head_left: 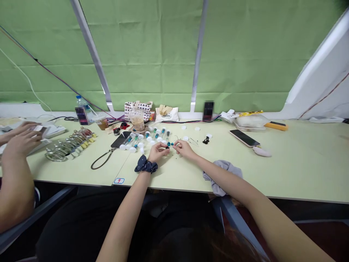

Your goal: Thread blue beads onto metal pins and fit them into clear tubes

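My left hand (158, 152), a dark dotted scrunchie at its wrist, is closed in a pinch on a small black part (167, 147). Close beside it, my right hand (184, 149) is also pinched, its fingertips on something too small to make out. Tiny teal pieces (170, 144) show between and just beyond the fingertips. To the left and behind lie several clear vials (135, 141) with blue-green contents and white caps. Thin metal pins (194, 142) and a white cap (185, 138) are beyond my right hand, with a small cluster of black parts (205, 140) farther right.
A phone (122, 139) with a strap, iced drink cup (137, 120) and row of glass items (69, 143) stand left. Another person's hands (20, 140) work at far left. Right are a second phone (244, 138), grey cloth (222, 174) and orange-handled tool (276, 126).
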Demonstrator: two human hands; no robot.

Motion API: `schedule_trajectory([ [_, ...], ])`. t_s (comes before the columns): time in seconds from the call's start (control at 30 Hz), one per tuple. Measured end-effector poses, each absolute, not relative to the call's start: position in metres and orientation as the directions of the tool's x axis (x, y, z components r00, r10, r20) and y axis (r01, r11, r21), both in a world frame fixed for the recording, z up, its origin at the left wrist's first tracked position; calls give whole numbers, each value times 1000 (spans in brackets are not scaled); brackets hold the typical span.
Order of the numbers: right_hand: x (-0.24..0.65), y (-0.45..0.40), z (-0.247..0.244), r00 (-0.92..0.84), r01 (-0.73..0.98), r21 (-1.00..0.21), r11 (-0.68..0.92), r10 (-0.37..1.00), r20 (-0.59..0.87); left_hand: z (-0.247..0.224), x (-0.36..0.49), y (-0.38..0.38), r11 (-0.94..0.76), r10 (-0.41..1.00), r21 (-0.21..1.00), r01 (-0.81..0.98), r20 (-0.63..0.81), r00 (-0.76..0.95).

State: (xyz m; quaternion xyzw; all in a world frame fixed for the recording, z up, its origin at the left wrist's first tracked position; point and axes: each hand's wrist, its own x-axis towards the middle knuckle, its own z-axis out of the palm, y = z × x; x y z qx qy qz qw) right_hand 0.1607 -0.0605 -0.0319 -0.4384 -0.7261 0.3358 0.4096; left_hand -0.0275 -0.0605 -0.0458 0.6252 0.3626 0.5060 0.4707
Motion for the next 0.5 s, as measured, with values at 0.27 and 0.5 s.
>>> schedule_trajectory([
  [0.27, 158, -58, -32, -327, 365, -795, 484, 867, 377, -43, -27, -62, -273, 945, 962, -27, 274, 179],
  [0.5, 155, -59, -34, -335, 347, -765, 542, 834, 439, -45, -26, -62, -283, 937, 958, -43, 286, 199],
])
